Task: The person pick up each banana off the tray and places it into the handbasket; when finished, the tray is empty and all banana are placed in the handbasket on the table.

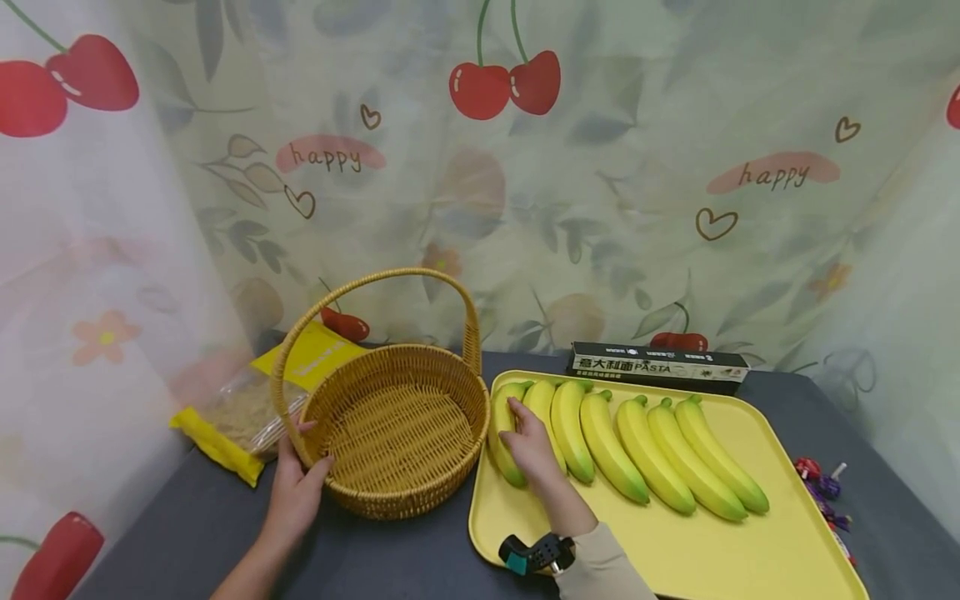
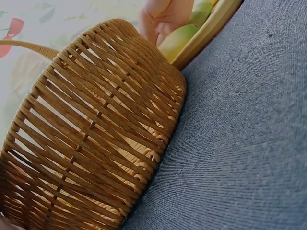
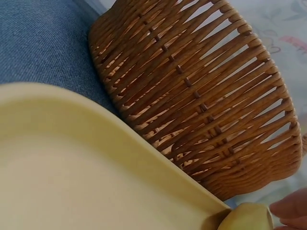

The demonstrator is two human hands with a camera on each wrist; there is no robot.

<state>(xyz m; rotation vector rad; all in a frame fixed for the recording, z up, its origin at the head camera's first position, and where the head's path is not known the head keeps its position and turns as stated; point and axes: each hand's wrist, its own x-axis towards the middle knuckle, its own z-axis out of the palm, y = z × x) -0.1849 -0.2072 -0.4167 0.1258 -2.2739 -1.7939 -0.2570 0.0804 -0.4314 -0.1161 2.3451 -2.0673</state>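
In the head view, my left hand (image 1: 294, 492) grips the left rim of a round wicker basket (image 1: 450, 483) with a tall arched handle, thumb inside the wall. The basket has nothing in it. To its right, my right hand (image 1: 534, 446) holds the leftmost banana (image 1: 498, 425), which lies on a yellow tray (image 1: 697, 558). Several more yellow bananas with green tips (image 1: 611, 446) lie in a row beside it. The right wrist view catches only fingertips (image 3: 292, 206) at the end of the banana (image 3: 247, 218).
Behind the basket's left side lies a yellow, partly clear food bag (image 1: 240, 408). A black pasta box (image 1: 660, 367) stands behind the tray. Several wrapped lollipops (image 1: 825, 492) lie off the tray's right edge, on the dark cloth-covered table (image 1: 405, 558). A printed curtain (image 1: 600, 208) encloses the back and sides.
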